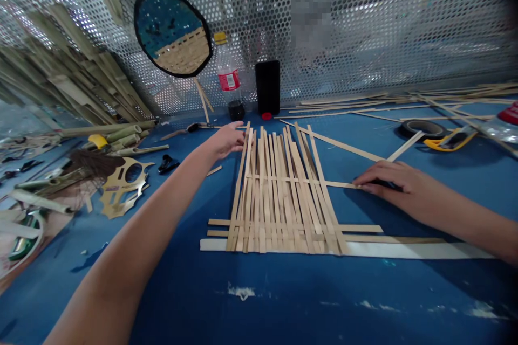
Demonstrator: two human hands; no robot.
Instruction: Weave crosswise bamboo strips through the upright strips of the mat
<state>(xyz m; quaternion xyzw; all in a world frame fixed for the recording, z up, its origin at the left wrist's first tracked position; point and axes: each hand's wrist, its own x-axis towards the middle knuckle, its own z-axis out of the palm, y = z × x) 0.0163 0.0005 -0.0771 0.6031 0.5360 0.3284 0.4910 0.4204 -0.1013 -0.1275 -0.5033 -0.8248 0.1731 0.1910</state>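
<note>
A loose mat of thin bamboo strips [279, 194] lies on the blue table [283, 302], its upright strips crossed by a few horizontal ones near the bottom. My left hand [227, 139] reaches to the far left top of the mat, fingers curled on the ends of the upright strips. My right hand [384, 178] rests at the mat's right side, fingers pinching the end of a thin horizontal strip [291, 179] that runs across the uprights. A white strip [413, 250] lies under the mat's lower edge.
A woven fan [173, 31], a plastic bottle [229, 81] and a black cylinder [267, 87] stand against the perforated metal wall. Bamboo stalks and wooden cut-outs [121, 186] clutter the left. A tape roll [423, 128], yellow tool [449, 142] and loose strips lie at the right.
</note>
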